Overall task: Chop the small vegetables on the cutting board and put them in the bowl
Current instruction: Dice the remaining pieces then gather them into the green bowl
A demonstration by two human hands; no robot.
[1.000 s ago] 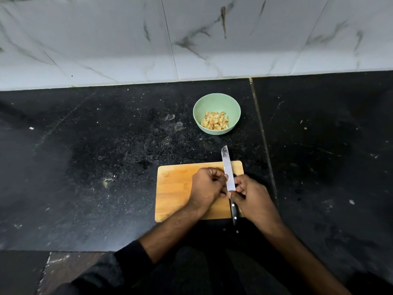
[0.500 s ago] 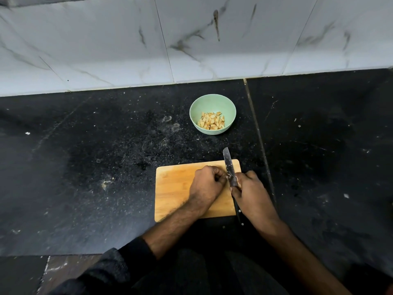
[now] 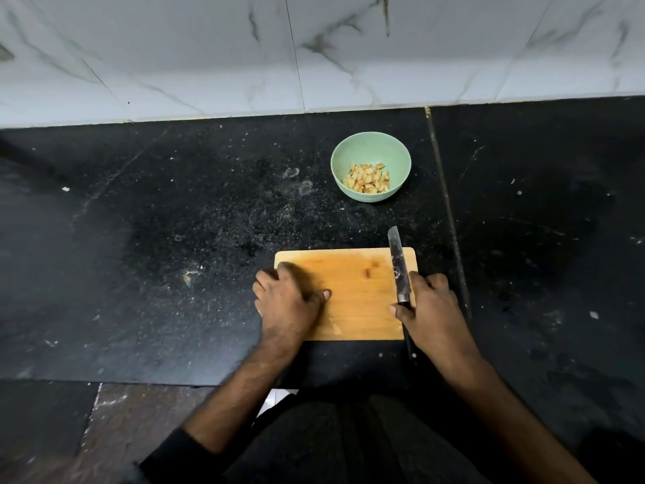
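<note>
Head view looks down on a black speckled worktop (image 3: 174, 239) backed by a white marble-tiled wall (image 3: 209, 54). A wooden cutting board (image 3: 356, 291) lies near the person, its long axis running left to right. The left hand (image 3: 289, 302) rests on the board's left end, fingers curled over the left edge and the thumb lying flat on the wood; it seems to grasp the board's edge, though blur leaves the fingertips unclear. The right hand (image 3: 431, 309) is clenched round the dark handle of a knife (image 3: 399, 270) at the board's right end. The knife's long axis runs near to far, almost square to the board's length, with the blunt tip pointing away from the person and reaching just past the board's far edge. The blade lies over the right part of the board; whether it touches the wood cannot be told. One small brownish scrap (image 3: 367, 273) sits on the board, left of the blade. Beyond the board, well apart from it and slightly to the right of its middle, stands a pale green bowl (image 3: 349, 158) holding a heap of chopped pale-yellow pieces (image 3: 367, 178). Crumbs and white specks are scattered over the worktop to the left of the board and bowl.
</note>
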